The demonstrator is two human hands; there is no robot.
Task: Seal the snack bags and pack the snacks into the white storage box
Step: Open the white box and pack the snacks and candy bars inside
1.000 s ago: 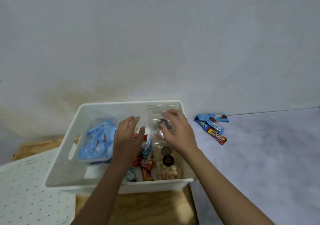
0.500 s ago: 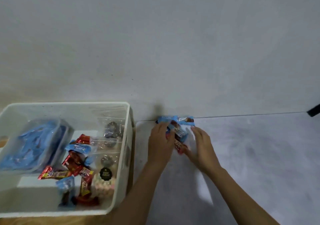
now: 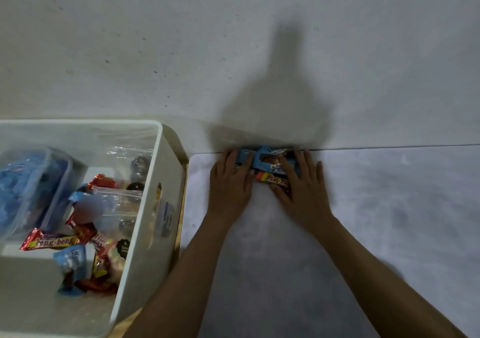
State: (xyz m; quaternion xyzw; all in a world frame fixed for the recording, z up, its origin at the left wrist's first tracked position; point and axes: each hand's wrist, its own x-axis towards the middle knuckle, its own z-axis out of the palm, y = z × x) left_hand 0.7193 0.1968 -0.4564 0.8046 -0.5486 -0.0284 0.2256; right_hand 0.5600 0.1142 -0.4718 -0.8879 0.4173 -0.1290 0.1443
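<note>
The white storage box stands at the left. It holds a clear bag of blue packets, clear zip bags of dark round cookies, red snack bars and a loose blue packet. To its right, against the wall, lies a small pile of blue snack packets with a red and yellow bar in front. My left hand lies flat on the pile's left side. My right hand lies flat on its right side, fingers over the packets and thumb below the bar.
The grey tabletop stretches to the right and ends at the pale wall just behind the pile. A strip of wooden board shows under the box's right side. My head's shadow falls on the wall above my hands.
Both hands left the box and moved right to the snack pile by the wall. They now press in on it from both sides, and the view has followed them rightward.
</note>
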